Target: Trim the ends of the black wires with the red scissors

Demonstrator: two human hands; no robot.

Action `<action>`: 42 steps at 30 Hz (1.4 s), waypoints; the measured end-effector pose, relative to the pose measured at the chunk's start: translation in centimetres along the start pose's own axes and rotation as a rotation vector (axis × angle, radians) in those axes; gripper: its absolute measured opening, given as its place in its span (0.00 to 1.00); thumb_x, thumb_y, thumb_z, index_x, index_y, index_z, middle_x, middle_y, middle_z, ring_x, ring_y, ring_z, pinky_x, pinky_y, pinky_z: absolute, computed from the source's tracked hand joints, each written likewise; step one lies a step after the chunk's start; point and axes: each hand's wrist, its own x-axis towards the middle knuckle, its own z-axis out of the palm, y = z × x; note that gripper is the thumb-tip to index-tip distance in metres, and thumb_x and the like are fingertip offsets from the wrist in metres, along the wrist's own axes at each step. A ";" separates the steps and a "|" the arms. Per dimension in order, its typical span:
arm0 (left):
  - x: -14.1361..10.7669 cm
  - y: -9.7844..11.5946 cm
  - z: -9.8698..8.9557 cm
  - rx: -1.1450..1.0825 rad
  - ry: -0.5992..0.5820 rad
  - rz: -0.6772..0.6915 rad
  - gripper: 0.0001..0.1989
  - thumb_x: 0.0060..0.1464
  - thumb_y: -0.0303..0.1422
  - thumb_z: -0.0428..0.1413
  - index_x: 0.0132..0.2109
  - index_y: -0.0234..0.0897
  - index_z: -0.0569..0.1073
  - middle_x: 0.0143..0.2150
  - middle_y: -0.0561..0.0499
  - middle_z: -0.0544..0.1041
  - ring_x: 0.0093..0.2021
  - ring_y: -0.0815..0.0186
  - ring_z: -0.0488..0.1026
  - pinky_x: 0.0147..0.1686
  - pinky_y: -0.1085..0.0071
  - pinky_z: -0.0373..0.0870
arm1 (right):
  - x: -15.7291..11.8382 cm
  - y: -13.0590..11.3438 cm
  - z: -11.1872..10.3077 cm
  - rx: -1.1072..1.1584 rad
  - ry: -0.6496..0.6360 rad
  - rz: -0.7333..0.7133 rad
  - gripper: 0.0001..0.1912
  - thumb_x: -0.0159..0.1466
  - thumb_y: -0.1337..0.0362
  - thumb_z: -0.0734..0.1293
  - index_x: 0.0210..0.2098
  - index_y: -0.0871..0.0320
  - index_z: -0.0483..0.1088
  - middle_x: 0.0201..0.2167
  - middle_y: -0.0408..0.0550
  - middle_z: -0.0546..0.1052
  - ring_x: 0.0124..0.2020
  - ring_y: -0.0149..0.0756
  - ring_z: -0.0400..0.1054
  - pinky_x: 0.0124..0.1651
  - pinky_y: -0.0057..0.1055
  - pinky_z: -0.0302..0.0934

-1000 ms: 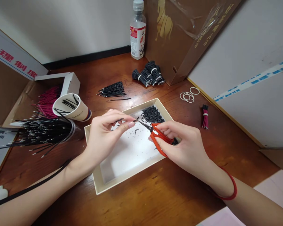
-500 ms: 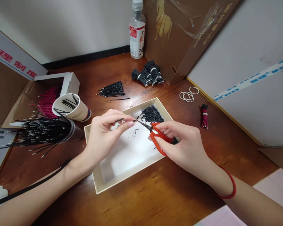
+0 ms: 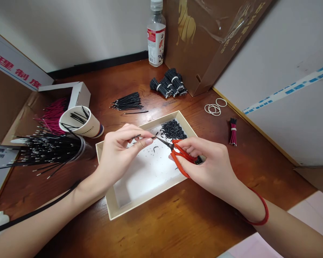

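Observation:
Between thumb and forefinger, my left hand (image 3: 123, 147) pinches a short black wire (image 3: 136, 136), mostly hidden by the fingers. My right hand (image 3: 208, 157) is closed around the red handles of small pointed snips (image 3: 181, 156). Their dark tips meet the wire's end just beyond my left fingertips; whether the blades are fully together I cannot tell. Both hands are above a shallow cream box (image 3: 110, 200) with a white bottom. Inside it, a heap of black cut-off pieces (image 3: 173, 129) fills the far corner, and tiny scraps lie scattered nearby.
Black wires (image 3: 127, 101) lie loose behind the box, near rubber-banded bundles (image 3: 168, 84) and a bottle (image 3: 156, 39). On the left stand a paper cup (image 3: 94, 125) and a container of long black wires (image 3: 51, 148). Rubber bands (image 3: 213, 109) and a magenta bundle (image 3: 233, 132) lie right.
Hands, wire and snips stay almost in the same place. The whole view has shifted very slightly.

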 end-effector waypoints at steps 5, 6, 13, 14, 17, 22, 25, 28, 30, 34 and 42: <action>0.0 0.0 -0.1 -0.010 -0.006 -0.008 0.03 0.49 0.27 0.62 0.32 0.40 0.81 0.31 0.53 0.79 0.32 0.68 0.72 0.35 0.69 0.69 | 0.0 -0.1 0.0 0.002 -0.004 -0.004 0.07 0.55 0.73 0.71 0.32 0.57 0.72 0.25 0.40 0.77 0.24 0.27 0.67 0.24 0.25 0.60; 0.0 0.0 -0.1 -0.006 -0.005 -0.013 0.03 0.50 0.27 0.62 0.32 0.40 0.81 0.31 0.52 0.79 0.32 0.68 0.72 0.35 0.69 0.69 | 0.0 -0.1 0.0 0.000 -0.002 -0.005 0.07 0.55 0.73 0.71 0.32 0.57 0.72 0.26 0.40 0.77 0.24 0.27 0.67 0.25 0.25 0.60; 0.1 -0.1 -0.1 -0.014 -0.001 -0.012 0.03 0.49 0.28 0.63 0.32 0.40 0.81 0.31 0.52 0.79 0.32 0.67 0.72 0.35 0.69 0.69 | 0.1 -0.2 0.0 -0.023 0.014 -0.018 0.06 0.56 0.70 0.72 0.32 0.58 0.71 0.25 0.41 0.76 0.24 0.27 0.67 0.25 0.25 0.61; 0.1 -0.2 -0.1 -0.017 -0.002 -0.011 0.03 0.49 0.28 0.63 0.32 0.40 0.81 0.31 0.52 0.79 0.32 0.67 0.72 0.35 0.69 0.69 | 0.0 -0.2 0.0 -0.026 0.017 -0.020 0.06 0.56 0.70 0.72 0.31 0.58 0.71 0.25 0.41 0.76 0.24 0.27 0.67 0.25 0.25 0.61; 0.1 -0.2 0.0 -0.017 -0.007 -0.013 0.03 0.50 0.28 0.62 0.32 0.40 0.81 0.31 0.52 0.79 0.33 0.67 0.73 0.36 0.69 0.69 | 0.0 -0.2 0.0 -0.029 0.020 -0.020 0.06 0.55 0.70 0.72 0.31 0.58 0.71 0.24 0.41 0.75 0.24 0.28 0.67 0.25 0.25 0.61; 0.1 -0.1 -0.1 -0.005 -0.003 -0.027 0.02 0.49 0.28 0.63 0.32 0.39 0.81 0.31 0.51 0.79 0.33 0.66 0.73 0.35 0.68 0.69 | 0.1 -0.1 0.1 -0.031 0.020 -0.007 0.06 0.55 0.70 0.72 0.31 0.57 0.71 0.24 0.41 0.76 0.23 0.28 0.67 0.24 0.26 0.61; 0.1 -0.1 -0.2 -0.003 -0.005 -0.020 0.02 0.49 0.28 0.62 0.31 0.40 0.81 0.31 0.52 0.79 0.33 0.66 0.73 0.35 0.69 0.70 | 0.2 -0.1 0.1 -0.027 0.025 -0.007 0.07 0.55 0.70 0.72 0.31 0.57 0.70 0.24 0.41 0.75 0.24 0.28 0.67 0.24 0.25 0.61; 0.1 -0.1 -0.1 -0.007 -0.007 -0.018 0.03 0.50 0.28 0.62 0.32 0.40 0.81 0.31 0.52 0.79 0.33 0.66 0.73 0.35 0.68 0.69 | 0.1 -0.1 0.1 -0.026 0.017 -0.006 0.07 0.55 0.69 0.72 0.31 0.57 0.70 0.24 0.41 0.75 0.24 0.28 0.67 0.25 0.26 0.62; 0.1 -0.1 -0.1 -0.007 -0.007 -0.020 0.03 0.50 0.28 0.62 0.32 0.40 0.81 0.31 0.52 0.79 0.33 0.66 0.73 0.35 0.68 0.69 | 0.1 -0.1 0.1 -0.028 0.014 0.000 0.07 0.55 0.69 0.72 0.31 0.56 0.70 0.25 0.41 0.76 0.24 0.29 0.67 0.24 0.26 0.61; 0.2 -0.1 0.0 -0.021 -0.007 -0.012 0.03 0.49 0.28 0.63 0.32 0.40 0.81 0.31 0.52 0.79 0.32 0.67 0.72 0.35 0.69 0.69 | 0.1 -0.2 0.1 -0.028 0.011 0.003 0.07 0.55 0.70 0.72 0.31 0.56 0.70 0.25 0.41 0.76 0.24 0.28 0.67 0.24 0.26 0.61; 0.1 0.0 -0.1 -0.030 -0.013 -0.015 0.03 0.49 0.27 0.62 0.32 0.39 0.81 0.30 0.51 0.79 0.32 0.66 0.72 0.34 0.68 0.69 | 0.1 -0.3 -0.1 0.009 -0.006 0.010 0.06 0.55 0.71 0.72 0.30 0.56 0.71 0.24 0.40 0.75 0.23 0.27 0.66 0.23 0.25 0.61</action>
